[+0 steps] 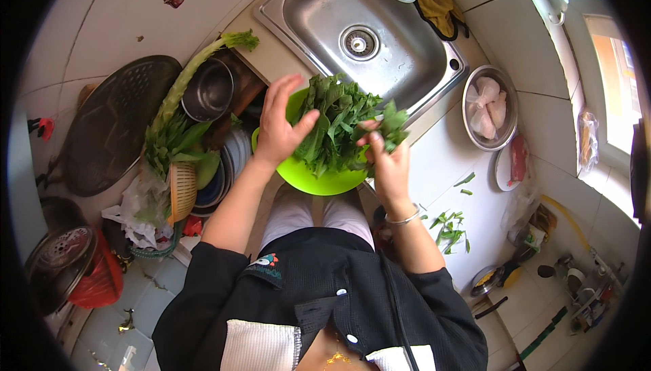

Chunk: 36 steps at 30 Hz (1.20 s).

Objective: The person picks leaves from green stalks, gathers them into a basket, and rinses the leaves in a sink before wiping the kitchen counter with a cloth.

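Note:
A bright green plastic basin (321,180) heaped with dark leafy greens (330,121) is in front of me, at the near edge of the steel sink. Over the basin's left side is my left hand (281,119), its fingers apart, with nothing held; whether it touches the leaves I cannot tell. On the right side of the heap, my right hand (384,149) grips a small bunch of leaves (394,126) between thumb and fingers. The hand's lower fingers are partly hidden. What supports the basin from below is not visible.
The stainless sink (315,5) lies beyond the basin. To the right are a metal bowl of raw meat (491,106), a plate with red meat (518,160) and loose green trimmings (451,231) on the white counter. At left stand a pot (207,88), stacked plates (234,152) and a leafy stalk (178,83).

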### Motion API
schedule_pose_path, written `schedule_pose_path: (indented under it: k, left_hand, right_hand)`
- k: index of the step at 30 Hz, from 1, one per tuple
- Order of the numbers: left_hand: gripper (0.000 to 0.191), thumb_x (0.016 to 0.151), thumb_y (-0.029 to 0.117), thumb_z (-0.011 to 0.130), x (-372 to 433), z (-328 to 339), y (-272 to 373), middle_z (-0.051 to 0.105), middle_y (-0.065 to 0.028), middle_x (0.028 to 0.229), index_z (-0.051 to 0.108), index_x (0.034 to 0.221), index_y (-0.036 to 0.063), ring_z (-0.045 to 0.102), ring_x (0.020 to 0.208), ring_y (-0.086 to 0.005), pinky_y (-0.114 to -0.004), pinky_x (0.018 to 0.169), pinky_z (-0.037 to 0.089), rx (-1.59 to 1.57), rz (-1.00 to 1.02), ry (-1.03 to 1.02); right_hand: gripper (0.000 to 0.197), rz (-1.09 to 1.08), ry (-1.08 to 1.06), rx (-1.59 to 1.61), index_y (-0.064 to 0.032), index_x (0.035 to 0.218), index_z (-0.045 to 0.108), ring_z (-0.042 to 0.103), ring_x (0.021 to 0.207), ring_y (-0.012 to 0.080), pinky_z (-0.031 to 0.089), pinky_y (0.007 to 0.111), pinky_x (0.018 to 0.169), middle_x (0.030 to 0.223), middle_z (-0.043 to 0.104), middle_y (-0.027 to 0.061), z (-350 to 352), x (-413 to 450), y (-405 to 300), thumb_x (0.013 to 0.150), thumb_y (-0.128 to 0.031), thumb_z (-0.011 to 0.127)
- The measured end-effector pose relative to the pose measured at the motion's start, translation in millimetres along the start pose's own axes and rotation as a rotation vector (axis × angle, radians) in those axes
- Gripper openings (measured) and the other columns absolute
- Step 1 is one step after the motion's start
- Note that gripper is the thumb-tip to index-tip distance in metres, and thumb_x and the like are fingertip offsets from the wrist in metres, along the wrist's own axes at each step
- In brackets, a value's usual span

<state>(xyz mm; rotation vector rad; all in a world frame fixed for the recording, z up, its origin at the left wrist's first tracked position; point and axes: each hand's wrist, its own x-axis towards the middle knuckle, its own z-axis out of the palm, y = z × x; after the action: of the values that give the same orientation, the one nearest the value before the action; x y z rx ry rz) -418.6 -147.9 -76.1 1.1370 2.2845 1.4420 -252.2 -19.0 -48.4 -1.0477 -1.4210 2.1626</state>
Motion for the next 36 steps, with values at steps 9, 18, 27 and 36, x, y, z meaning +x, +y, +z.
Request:
schedule_pose_path:
  k: [9,18,27,36]
  left_hand:
    - [0.054,0.072,0.014,0.072,-51.6,-6.5,-0.2,0.053,-0.0120,0.117,0.058,0.124,0.0119,0.049,0.109,-0.0291,-0.041,0.097,0.039,0.339,0.026,-0.172]
    - [0.088,0.074,0.007,0.066,-116.2,-23.2,-35.9,0.051,-0.0223,0.129,0.019,0.148,0.0142,0.059,0.101,-0.0392,-0.041,0.089,0.047,-0.195,-0.410,0.108]
    - [0.078,0.077,0.000,0.059,-175.3,-147.9,-22.1,0.058,-0.0152,0.118,0.026,0.146,0.0136,0.063,0.083,-0.0208,-0.032,0.072,0.050,-0.226,-0.379,0.223]
    - [0.073,0.079,-0.008,0.053,-284.4,-362.6,-31.9,0.041,-0.0120,0.141,0.029,0.146,0.0086,0.052,0.118,-0.0234,-0.034,0.096,0.045,-0.210,-0.637,0.626]
  right_hand:
    - [0.023,-0.377,-0.031,-0.647,0.0002,0.111,0.058,0.059,0.097,0.0265,0.045,0.034,0.087,0.104,0.064,0.0139,8.2,-16.0,60.0,0.088,0.000,0.054]
    - [0.024,-0.272,-0.015,-0.484,-0.0003,0.118,0.057,0.060,0.098,0.0167,0.046,0.028,0.082,0.113,0.062,0.0072,-7.7,-13.1,73.7,0.096,-0.006,0.050]
    - [0.010,-0.207,-0.258,0.097,-0.0001,0.097,0.053,0.046,0.059,0.0096,0.033,0.020,0.047,0.098,0.052,0.0104,81.4,-109.9,-22.7,0.094,-0.010,0.053]
    - [0.014,0.214,-0.314,0.008,-0.0031,0.103,0.058,0.052,0.065,0.0086,0.041,0.020,0.056,0.082,0.059,0.0035,150.1,-118.6,-10.3,0.093,-0.012,0.056]
